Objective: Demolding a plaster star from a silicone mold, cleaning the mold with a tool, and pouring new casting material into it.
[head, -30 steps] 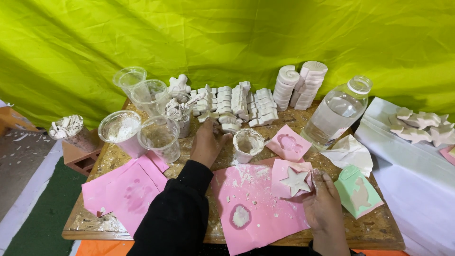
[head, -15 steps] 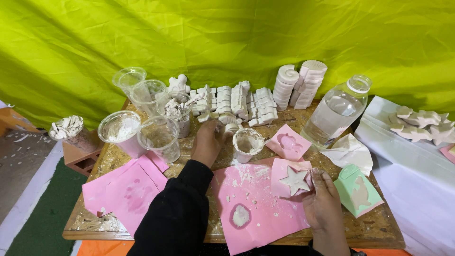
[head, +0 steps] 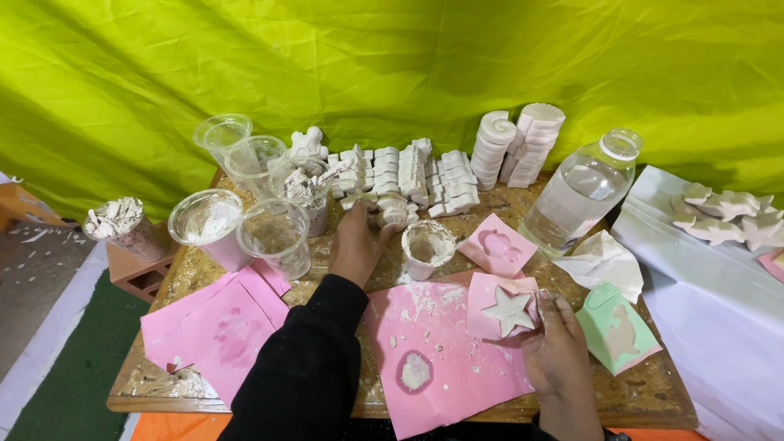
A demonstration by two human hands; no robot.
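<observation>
My left hand [head: 358, 245], in a black sleeve, reaches across the wooden table [head: 653, 404]. Its curled fingers rest against small white plaster castings [head: 394, 216]; its back faces me, so any grip is hidden. A small plaster-smeared cup [head: 426, 245] stands just right of it. At the front right, my right hand [head: 560, 351] pinches the right edge of a pink mould [head: 488, 287] with a white star casting [head: 508, 309] in it. The mould lies on a pink sheet [head: 457, 367] dusted with plaster and bearing a round white blob [head: 415, 372].
Rows and stacks of white castings [head: 498, 143] line the back by the green cloth. Several clear cups [head: 273, 237] stand at left, a water bottle [head: 580, 192], crumpled white wrap [head: 604, 261], another pink mould [head: 496, 245] and a green mould [head: 616, 331] at right. Pink sheets [head: 216, 331] lie front left.
</observation>
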